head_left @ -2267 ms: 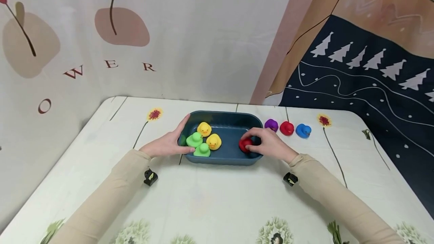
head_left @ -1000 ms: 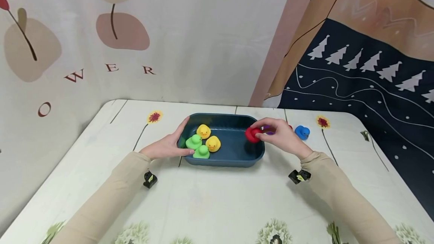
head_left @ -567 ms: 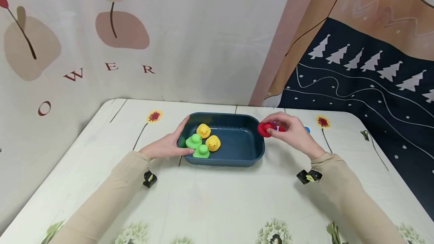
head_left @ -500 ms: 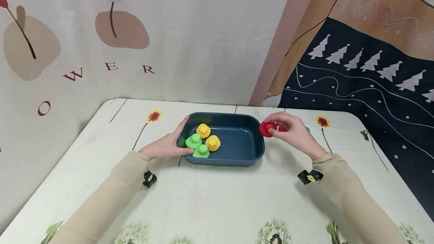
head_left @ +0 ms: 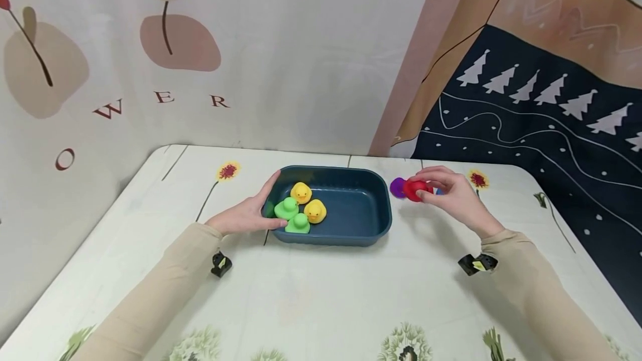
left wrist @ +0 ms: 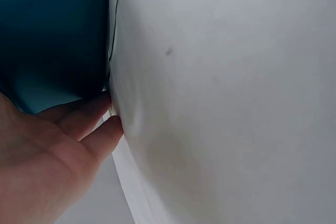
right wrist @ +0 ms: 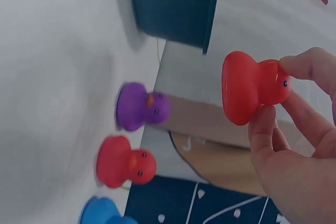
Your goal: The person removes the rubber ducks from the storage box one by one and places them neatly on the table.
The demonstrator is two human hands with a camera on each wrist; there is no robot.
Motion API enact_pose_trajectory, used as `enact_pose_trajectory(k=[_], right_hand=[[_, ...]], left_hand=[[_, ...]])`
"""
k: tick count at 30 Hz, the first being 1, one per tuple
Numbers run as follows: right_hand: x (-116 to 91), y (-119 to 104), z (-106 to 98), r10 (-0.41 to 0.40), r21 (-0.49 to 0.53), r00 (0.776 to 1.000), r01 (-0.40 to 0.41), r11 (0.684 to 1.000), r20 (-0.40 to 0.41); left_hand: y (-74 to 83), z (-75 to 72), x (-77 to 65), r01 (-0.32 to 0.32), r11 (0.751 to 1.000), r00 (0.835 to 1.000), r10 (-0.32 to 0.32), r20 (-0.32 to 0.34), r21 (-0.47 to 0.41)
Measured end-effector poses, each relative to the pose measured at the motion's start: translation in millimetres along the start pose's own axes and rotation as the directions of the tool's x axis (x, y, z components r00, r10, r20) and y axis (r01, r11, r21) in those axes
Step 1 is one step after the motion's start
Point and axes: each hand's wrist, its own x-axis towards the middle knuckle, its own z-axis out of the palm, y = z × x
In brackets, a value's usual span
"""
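Observation:
A dark blue rectangular tray point(head_left: 346, 239) stands on the table, two yellow rubber ducks point(head_left: 315, 212) and two green rubber ducks point(head_left: 287, 208) grouped at its left end. My left hand point(head_left: 246, 216) grips that end, thumb over the near rim; in the left wrist view its fingers point(left wrist: 102, 137) lie against the tray's outer wall. My right hand point(head_left: 456, 199) pinches a red rubber duck point(right wrist: 249, 87) between thumb and fingers, in the air right of the tray. Below it, the right wrist view has a purple duck point(right wrist: 139, 107), another red duck point(right wrist: 123, 162) and a blue duck point(right wrist: 102, 212) in a row.
The white flowered tablecloth point(head_left: 301, 299) covers the table. A printed curtain point(head_left: 301, 71) hangs close behind its back edge. In the head view my right hand and the held duck hide most of the row of ducks.
My right hand has lifted the red duck out of the tray's right end and carried it right, over the row of ducks. The left hand has stayed on the tray.

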Motion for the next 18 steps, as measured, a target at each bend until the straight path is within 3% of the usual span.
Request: enact_pose_trajectory(k=[6, 13, 18], right_hand=[[-5.3, 3.6, -12.2, 0.057, 0.001, 0.998, -0.057, 0.998, -0.032], [-9.0, 14.7, -20.6, 0.025, -0.016, 0.997, -0.026, 1.000, -0.078], [-12.6, 17.1, -26.5, 0.056, -0.035, 0.992, -0.061, 0.998, -0.114]], left_hand=[[0.4, -0.5, 0.1, 0.000, 1.000, 1.000, 0.000, 0.001, -0.004], [0.8, -0.8, -0.1, 0.002, 1.000, 1.000, -0.002, 0.005, -0.010], [0.4, -0.7, 0.4, 0.002, 1.000, 1.000, -0.002, 0.005, -0.012]])
